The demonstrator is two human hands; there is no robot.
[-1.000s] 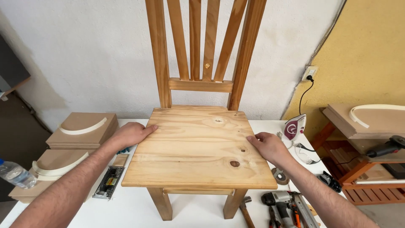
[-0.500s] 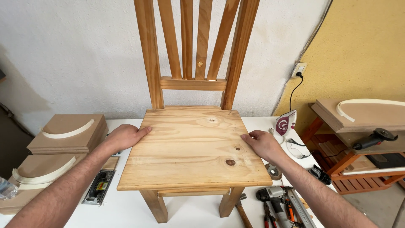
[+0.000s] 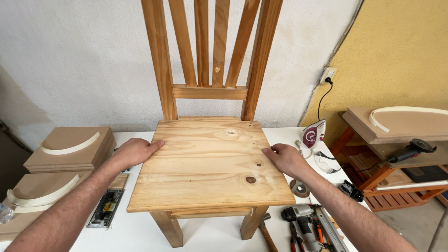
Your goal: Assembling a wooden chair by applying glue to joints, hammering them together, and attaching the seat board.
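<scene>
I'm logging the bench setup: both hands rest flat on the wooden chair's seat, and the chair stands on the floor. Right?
Not quite. The head view shows the left hand and right hand on the sides of the wooden chair seat, but the chair stands on the white table, not the floor.

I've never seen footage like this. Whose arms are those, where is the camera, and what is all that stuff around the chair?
There is no machine here: the arms belong to a person, and the one camera sits on their head, looking down at their work. The left hand lies flat on the left edge of a wooden chair seat, and the right hand rests on its right edge. Neither hand grips anything; both just press on the seat. The chair stands on a white table. Left of it are brown blocks with curved pale strips and a small sander. To the right lie a clothes iron, safety glasses, a nail gun, pliers and a hammer.
</scene>
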